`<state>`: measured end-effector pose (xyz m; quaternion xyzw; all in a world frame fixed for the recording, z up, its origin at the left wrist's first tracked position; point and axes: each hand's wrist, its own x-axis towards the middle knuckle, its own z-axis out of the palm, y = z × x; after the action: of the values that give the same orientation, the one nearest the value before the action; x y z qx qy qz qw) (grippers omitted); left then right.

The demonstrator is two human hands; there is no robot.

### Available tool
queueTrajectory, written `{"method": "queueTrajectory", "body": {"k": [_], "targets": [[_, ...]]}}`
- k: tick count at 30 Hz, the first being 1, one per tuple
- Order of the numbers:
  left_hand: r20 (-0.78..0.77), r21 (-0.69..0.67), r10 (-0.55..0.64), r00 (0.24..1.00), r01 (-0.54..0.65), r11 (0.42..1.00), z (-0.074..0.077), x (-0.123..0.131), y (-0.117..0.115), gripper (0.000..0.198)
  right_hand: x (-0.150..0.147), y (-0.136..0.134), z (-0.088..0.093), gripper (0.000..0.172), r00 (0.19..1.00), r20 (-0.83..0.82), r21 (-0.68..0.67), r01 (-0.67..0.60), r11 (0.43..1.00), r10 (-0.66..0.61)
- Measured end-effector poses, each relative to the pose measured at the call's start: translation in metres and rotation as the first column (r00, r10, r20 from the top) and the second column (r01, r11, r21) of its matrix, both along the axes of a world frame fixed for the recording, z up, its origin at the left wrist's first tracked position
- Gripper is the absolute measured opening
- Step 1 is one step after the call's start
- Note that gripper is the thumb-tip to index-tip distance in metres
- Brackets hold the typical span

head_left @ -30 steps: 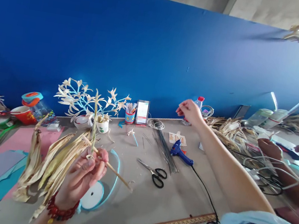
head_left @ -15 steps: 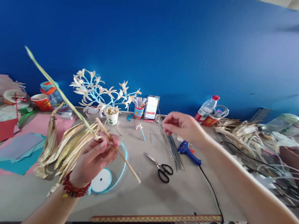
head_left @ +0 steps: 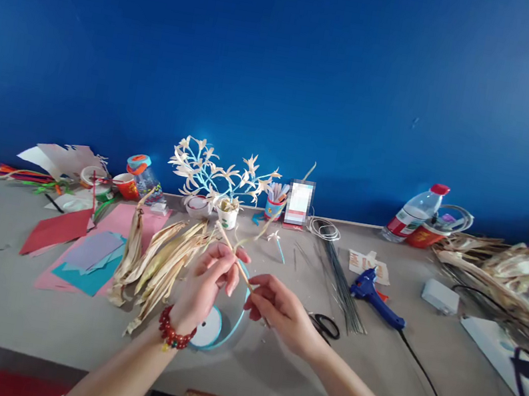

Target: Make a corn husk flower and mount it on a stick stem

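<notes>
My left hand [head_left: 204,279], with a red bead bracelet at the wrist, pinches a thin wooden stick [head_left: 224,234] that slants down to the right. A pale dried husk strip [head_left: 262,230] rises from the same fingers toward the back. My right hand [head_left: 282,310] is closed at the stick's lower end, its fingertips partly hiding it. Below the left hand lies a roll of light blue tape [head_left: 207,332], a loose loop coming off it. Black-handled scissors [head_left: 326,328] are partly covered by my right hand. Dried corn husks [head_left: 167,259] lie left of my hands.
Behind stand a pot of husk flowers [head_left: 227,215], a pen cup [head_left: 273,208] and a phone [head_left: 298,205]. To the right are metal wires [head_left: 343,289], a corded blue glue gun [head_left: 374,296] and a bottle [head_left: 414,213]. Coloured paper [head_left: 90,270] lies left.
My right hand has come down and left from above the wires to the stick's lower end. The husk strip has swung from pointing left to pointing right. The view has shifted.
</notes>
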<state>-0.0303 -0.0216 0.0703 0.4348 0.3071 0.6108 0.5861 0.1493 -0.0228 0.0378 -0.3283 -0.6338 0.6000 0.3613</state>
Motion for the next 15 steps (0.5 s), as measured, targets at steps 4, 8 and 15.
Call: {"method": "queueTrajectory", "body": {"k": [4,8,15], "targets": [[-0.188,-0.004,0.007,0.982,-0.007,1.000,-0.004,0.014,0.003,0.021,-0.007,0.010,-0.001,0.030,0.987,-0.070,0.053,0.149,0.987,-0.145],[-0.291,-0.044,-0.094,0.952,0.084,0.995,-0.013,0.016,0.009,0.015,-0.001,0.017,-0.001,0.030,0.980,-0.021,0.109,0.201,0.974,-0.200],[-0.335,-0.055,-0.220,0.916,0.214,0.975,-0.026,0.020,0.015,0.014,0.010,0.021,-0.004,0.048,0.981,0.106,0.190,0.143,0.971,-0.165]]}}
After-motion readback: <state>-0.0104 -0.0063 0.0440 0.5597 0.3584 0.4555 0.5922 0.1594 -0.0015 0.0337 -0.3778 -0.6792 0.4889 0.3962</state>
